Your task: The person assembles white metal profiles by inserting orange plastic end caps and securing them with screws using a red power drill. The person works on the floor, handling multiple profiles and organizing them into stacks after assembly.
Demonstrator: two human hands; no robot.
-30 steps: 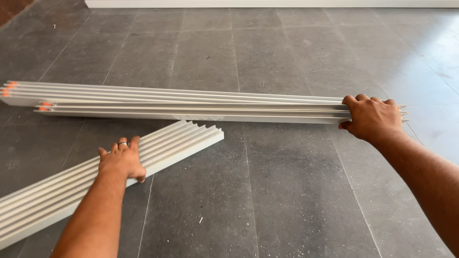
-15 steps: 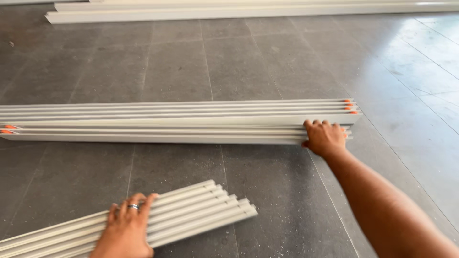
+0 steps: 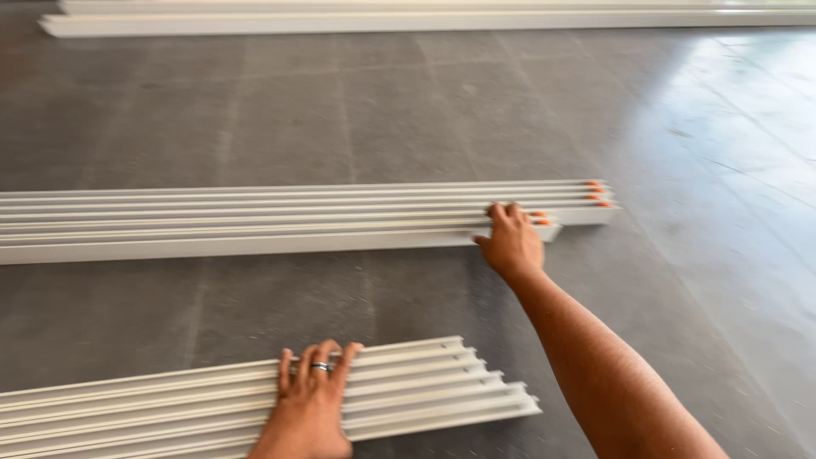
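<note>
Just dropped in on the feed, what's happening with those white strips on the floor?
A person is kneeling or leaning over a grey tiled floor, with a hand on each of two bundles of long white ribbed profiles. The right hand presses on the far bundle near its orange-tipped end. The left hand, wearing a ring, lies flat on the near bundle, whose ends are staggered. More white lengths lie along the far edge.
</note>
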